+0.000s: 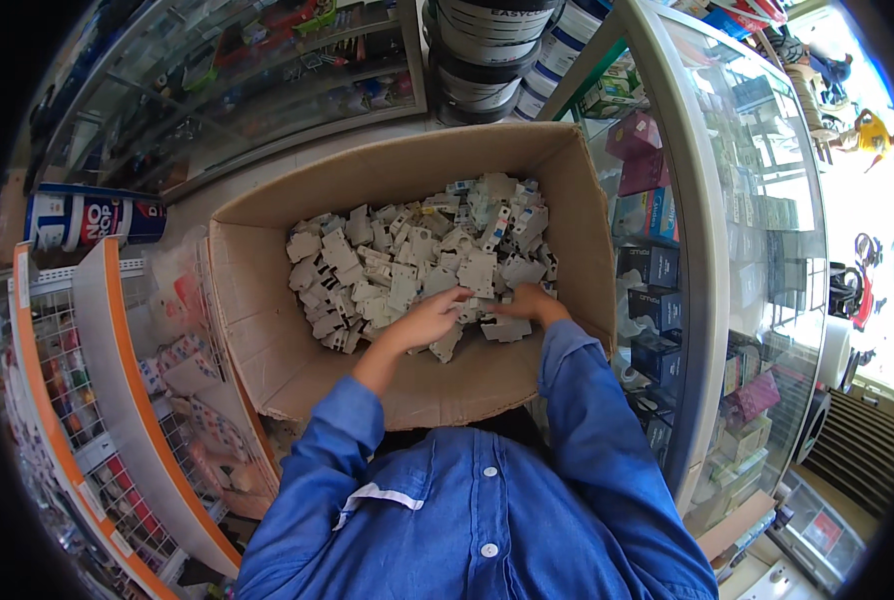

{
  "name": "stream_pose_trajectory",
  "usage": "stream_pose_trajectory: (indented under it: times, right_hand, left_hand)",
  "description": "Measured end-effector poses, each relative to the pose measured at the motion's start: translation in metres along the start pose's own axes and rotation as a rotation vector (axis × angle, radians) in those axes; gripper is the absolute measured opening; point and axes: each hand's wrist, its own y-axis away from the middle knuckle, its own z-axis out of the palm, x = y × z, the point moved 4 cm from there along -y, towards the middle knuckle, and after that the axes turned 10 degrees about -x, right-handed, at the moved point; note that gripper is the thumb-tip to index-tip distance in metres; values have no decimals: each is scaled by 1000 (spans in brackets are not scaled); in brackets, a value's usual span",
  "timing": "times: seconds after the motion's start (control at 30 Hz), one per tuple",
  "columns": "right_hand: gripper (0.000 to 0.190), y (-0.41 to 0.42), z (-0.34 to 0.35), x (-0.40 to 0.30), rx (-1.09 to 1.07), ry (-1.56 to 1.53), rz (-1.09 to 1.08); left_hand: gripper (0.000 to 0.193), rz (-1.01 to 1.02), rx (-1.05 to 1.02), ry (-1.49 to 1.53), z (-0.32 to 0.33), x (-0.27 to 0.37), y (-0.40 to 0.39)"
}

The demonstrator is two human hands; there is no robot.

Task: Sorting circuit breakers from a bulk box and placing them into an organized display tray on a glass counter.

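Observation:
A large open cardboard box (267,315) stands before me, with a heap of white miniature circuit breakers (406,285) in it. Both my hands reach over its near wall into the pile. My left hand (428,321) is over the near middle of the heap, fingers pointing right. Close by on the right, my right hand (529,304) has its fingers among the breakers, pointing left. One flat breaker (478,273) lies just beyond the gap between my hands. Whether either hand grips a piece cannot be made out, as the fingertips blend into the pile.
A glass display cabinet (687,247) with boxed goods stands close along the box's right side. Wire shelving with orange edging (136,360) is at left. Beyond the box are a glass-fronted counter (267,90) and stacked plastic buckets (484,60). A person in yellow (873,135) appears outside at far right.

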Motion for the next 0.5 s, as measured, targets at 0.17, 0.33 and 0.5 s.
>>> stream_pose_trajectory:
  times: [0.17, 0.33, 0.5]
  right_hand:
    - [101, -7, 16, 2, 103, 149, -119]
    - [97, 12, 12, -16, -190, 173, -73]
    - [91, 0, 8, 10, -144, 204, -146]
  left_hand:
    - [47, -328, -182, -30, 46, -63, -39]
    - [61, -206, -99, 1, 79, -97, -38]
    - [66, -214, -42, 16, 71, -82, -51]
